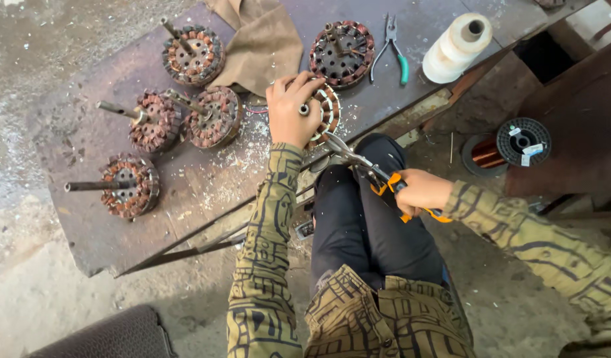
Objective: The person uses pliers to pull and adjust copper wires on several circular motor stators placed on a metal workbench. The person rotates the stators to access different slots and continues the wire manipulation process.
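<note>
My left hand (289, 109) presses down on a round motor stator (327, 114) with copper windings at the near edge of the worn metal table (73, 139). The fingers curl over its top and central shaft. My right hand (421, 191) grips orange-handled pliers (365, 166), whose metal jaws reach the stator's near rim, just below my left hand. Both sleeves are olive with a dark pattern. My knee in dark trousers sits under the pliers.
Several more wound stators with shafts (193, 54) (212, 116) (153, 120) (128, 185) (342, 53) lie across the table. A brown cloth (262, 43), green-handled pliers (393, 46) and a white thread cone (458, 46) sit at the far side. A copper wire spool (511, 142) rests on the floor to the right.
</note>
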